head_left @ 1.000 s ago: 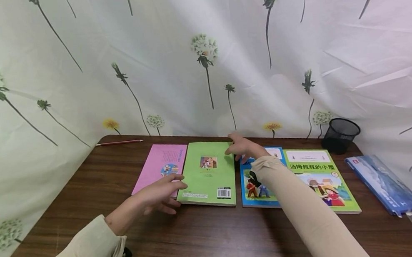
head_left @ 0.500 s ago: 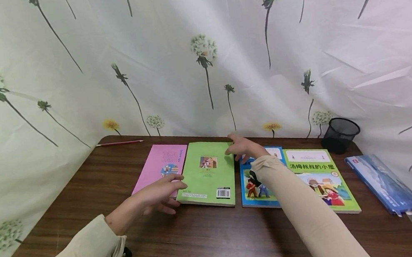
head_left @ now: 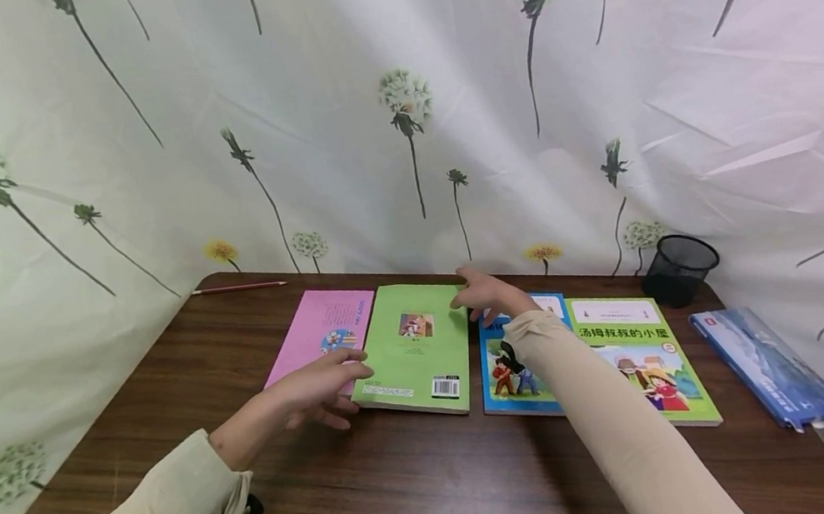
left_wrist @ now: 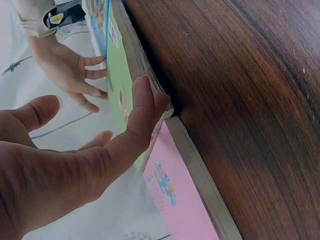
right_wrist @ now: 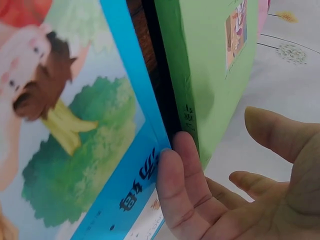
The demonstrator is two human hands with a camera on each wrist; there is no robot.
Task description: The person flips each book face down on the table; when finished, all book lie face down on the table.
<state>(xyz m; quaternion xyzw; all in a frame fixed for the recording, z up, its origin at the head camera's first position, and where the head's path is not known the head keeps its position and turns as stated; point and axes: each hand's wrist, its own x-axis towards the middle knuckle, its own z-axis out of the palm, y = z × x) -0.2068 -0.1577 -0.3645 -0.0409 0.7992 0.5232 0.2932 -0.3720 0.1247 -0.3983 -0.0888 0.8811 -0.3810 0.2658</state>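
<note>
A green book [head_left: 417, 374] lies back cover up on the table between both hands, barcode toward the near edge. My left hand [head_left: 313, 389] has its fingers loosely bent at the book's near left corner, over the pink book [head_left: 314, 326] beside it. In the left wrist view, those fingertips sit right at the page edges of the green book [left_wrist: 117, 85]. My right hand [head_left: 487, 293] is at the far right corner, fingers spread. In the right wrist view, its lower fingers reach into the gap between the green spine [right_wrist: 182, 75] and a blue book [right_wrist: 145, 100].
Right of the blue book lies a yellow-green storybook [head_left: 646, 333], partly under the right sleeve. Farther right are a blue thick book [head_left: 771, 370] and a black mesh pen cup [head_left: 681, 271]. A pencil [head_left: 238, 287] lies along the back left edge, before a dandelion-print curtain [head_left: 338, 131].
</note>
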